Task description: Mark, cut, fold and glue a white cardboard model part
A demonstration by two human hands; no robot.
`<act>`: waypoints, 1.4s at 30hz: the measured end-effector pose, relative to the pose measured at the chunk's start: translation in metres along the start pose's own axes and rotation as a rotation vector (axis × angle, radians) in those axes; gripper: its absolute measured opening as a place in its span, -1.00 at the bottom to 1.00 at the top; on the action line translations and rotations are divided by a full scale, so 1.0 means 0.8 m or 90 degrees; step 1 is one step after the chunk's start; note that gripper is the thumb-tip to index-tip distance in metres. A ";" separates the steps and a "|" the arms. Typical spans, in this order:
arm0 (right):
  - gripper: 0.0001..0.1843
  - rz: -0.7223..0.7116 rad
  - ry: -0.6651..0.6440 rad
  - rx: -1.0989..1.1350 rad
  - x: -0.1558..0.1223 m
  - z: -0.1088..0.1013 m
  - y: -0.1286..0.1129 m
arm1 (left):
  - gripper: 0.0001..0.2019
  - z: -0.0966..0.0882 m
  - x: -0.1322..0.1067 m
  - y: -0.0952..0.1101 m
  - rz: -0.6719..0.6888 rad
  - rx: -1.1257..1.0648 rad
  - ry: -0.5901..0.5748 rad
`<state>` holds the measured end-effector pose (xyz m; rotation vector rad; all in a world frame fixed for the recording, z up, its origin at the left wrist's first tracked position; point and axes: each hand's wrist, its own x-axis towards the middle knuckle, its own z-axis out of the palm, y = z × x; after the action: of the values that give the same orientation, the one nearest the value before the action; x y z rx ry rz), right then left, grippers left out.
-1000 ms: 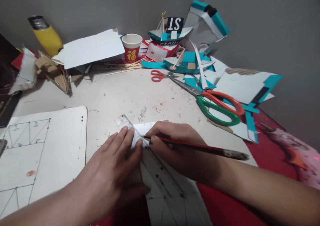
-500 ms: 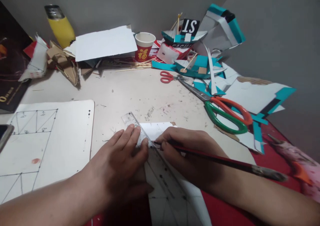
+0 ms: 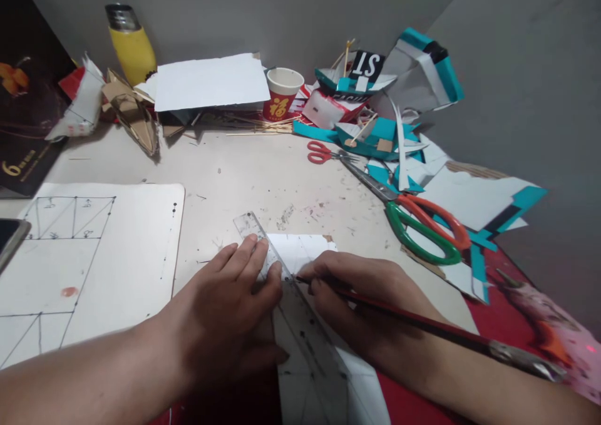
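My left hand [image 3: 235,300] lies with outstretched fingers on a clear ruler [image 3: 300,318], pressing it down. The ruler slants across a strip of white paper [image 3: 291,250] marked with drawn lines and dots. In my right hand [image 3: 366,293] is a long dark red pencil [image 3: 413,315] with a worn, silvery back end. Its dark tip sits against the ruler's right edge, close to my left fingertips. My palm hides part of the paper.
Lined white card [image 3: 131,250] lies at left beside a phone [image 3: 12,240]. Large scissors [image 3: 422,231] and small red scissors [image 3: 323,153] lie at right. Behind stand a yellow bottle [image 3: 134,49], a paper cup [image 3: 284,93] and paper boats [image 3: 370,137]. A pink glue gun [image 3: 549,331] rests far right.
The view has shifted slightly. The pencil's back end has swung lower and to the right, while its tip stays at the ruler's edge. My left hand keeps its place on the ruler.
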<state>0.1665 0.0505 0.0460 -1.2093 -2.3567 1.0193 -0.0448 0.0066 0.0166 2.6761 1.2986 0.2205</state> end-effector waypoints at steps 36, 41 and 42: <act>-0.81 -0.045 0.218 0.040 0.005 -0.012 -0.014 | -0.31 0.008 -0.008 -0.002 0.086 0.121 0.124; -0.78 -0.068 0.280 0.031 0.024 -0.005 0.012 | -0.55 -0.003 -0.014 -0.007 0.115 0.111 0.166; -0.78 -0.077 0.267 0.000 0.028 -0.005 0.017 | -0.58 -0.005 -0.013 -0.009 0.103 0.087 0.163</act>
<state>0.1634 0.0758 0.0382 -1.1340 -2.0695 0.6500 -0.0576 0.0030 0.0186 2.9509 1.1996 0.5297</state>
